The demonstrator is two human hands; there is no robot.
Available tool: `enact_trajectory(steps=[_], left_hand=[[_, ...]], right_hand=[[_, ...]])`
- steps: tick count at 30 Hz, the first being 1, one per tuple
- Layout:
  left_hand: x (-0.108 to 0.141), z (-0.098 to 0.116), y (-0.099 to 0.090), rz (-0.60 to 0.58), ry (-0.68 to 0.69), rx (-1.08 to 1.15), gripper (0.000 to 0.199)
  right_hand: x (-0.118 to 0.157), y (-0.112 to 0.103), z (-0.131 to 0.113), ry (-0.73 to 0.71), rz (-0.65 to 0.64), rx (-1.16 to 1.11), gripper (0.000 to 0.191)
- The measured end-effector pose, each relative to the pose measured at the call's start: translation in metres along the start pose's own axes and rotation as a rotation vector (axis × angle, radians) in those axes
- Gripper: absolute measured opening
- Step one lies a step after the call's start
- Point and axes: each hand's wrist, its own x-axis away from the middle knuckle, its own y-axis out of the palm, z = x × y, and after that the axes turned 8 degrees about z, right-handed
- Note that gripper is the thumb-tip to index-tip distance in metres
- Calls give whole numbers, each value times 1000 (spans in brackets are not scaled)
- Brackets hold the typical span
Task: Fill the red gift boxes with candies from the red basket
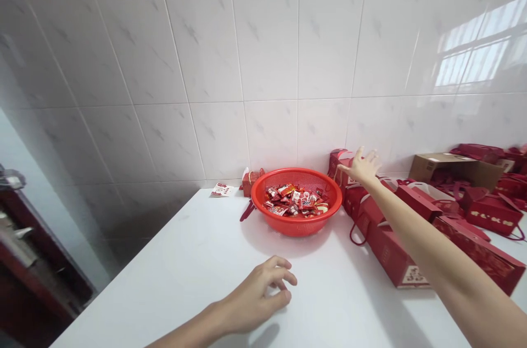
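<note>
My left hand (261, 294) hovers over the white table in front of the red plastic basket, its fingers loosely curled and apart with nothing in them. Stretched out to the far right side, my right hand (362, 167) has its fingers spread and holds nothing. It is over or beside a red gift box (338, 159) by the wall; whether it touches the box I cannot tell. The red basket (298, 225) stands between the hands and holds many small wrapped sweets (300, 198). Below my right forearm lie several red gift boxes (382, 238) with cord handles.
A small red box (250, 182) and a printed card (223, 190) lie left of the basket. At the right, a cardboard box (477, 171) holds red items, with another red gift box (489, 213) before it. A tiled wall (269, 62) backs the white table (173, 271).
</note>
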Motion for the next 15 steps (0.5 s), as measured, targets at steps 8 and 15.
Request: enact_trajectory(steps=[8, 15], left_hand=[[0, -4, 1, -36, -13, -31, 25], [2, 4, -25, -24, 30, -158, 28]], right_hand=[[119, -52, -46, -594, -53, -480, 30], [291, -18, -2, -1335, -514, -918, 25]])
